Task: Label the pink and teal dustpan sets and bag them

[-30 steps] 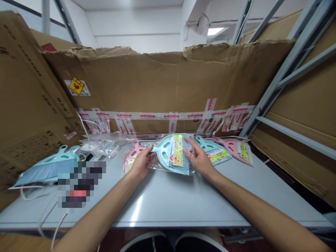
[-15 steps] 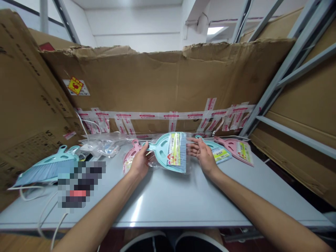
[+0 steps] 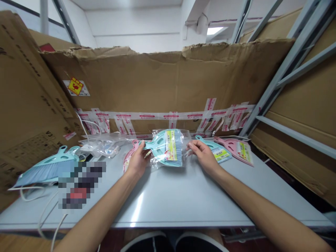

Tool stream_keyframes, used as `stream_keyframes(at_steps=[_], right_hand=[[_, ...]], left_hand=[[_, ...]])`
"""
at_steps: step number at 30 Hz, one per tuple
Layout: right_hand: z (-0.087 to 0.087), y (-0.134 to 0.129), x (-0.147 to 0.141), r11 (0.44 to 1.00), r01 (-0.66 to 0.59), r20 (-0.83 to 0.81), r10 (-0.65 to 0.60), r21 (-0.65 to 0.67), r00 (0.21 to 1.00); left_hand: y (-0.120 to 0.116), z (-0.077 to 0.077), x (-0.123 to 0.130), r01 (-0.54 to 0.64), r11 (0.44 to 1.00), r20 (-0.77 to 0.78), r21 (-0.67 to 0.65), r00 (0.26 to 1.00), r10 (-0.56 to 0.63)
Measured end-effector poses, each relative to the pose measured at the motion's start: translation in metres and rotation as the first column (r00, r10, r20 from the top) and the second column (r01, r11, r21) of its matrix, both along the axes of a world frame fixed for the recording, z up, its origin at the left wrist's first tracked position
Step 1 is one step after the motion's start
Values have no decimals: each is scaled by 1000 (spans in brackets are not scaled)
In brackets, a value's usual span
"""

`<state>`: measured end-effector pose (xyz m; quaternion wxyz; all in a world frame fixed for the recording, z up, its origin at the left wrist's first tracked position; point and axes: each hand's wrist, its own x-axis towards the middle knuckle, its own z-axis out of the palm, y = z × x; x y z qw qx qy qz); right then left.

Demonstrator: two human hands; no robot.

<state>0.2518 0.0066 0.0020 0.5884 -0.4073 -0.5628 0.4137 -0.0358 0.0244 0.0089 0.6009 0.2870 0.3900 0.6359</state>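
A teal dustpan-and-brush set (image 3: 160, 150) in a clear plastic bag (image 3: 186, 136) is held above the table, its yellow-green label and blue bristles facing up. My left hand (image 3: 138, 159) is closed round its handle end. At the opposite end my right hand (image 3: 201, 152) pinches the bag's edge near the bristles. Behind my left hand lies a pink dustpan set (image 3: 128, 154), partly covered. Just past my right hand are another teal dustpan set (image 3: 217, 152) and a pink one (image 3: 240, 150), both labelled.
A larger teal dustpan with brush (image 3: 49, 166) rests at the left, near white cables (image 3: 39, 224) and a blurred-out patch. Clear plastic packaging (image 3: 107, 147) lies behind. Tall cardboard (image 3: 157, 84) walls the back of the grey table (image 3: 183, 199); metal shelf posts (image 3: 275, 84) stand right.
My right hand's fingers have closed onto the bag's edge after being spread beside it. The bagged set has shifted slightly left and up with my left hand.
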Motion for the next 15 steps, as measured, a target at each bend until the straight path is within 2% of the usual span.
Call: stream_keyframes(at_steps=[8, 12, 15], right_hand=[[0, -2, -2, 998, -5, 0, 5, 68, 1000], [-5, 2, -3, 999, -53, -206, 52, 0, 977], [-9, 4, -6, 984, -133, -342, 86, -115, 936]], left_hand=[[0, 0, -4, 61, 998, 36, 2, 997, -61], [0, 3, -3, 86, 996, 36, 2, 996, -86], [-2, 4, -1, 116, 993, 38, 27, 992, -117]])
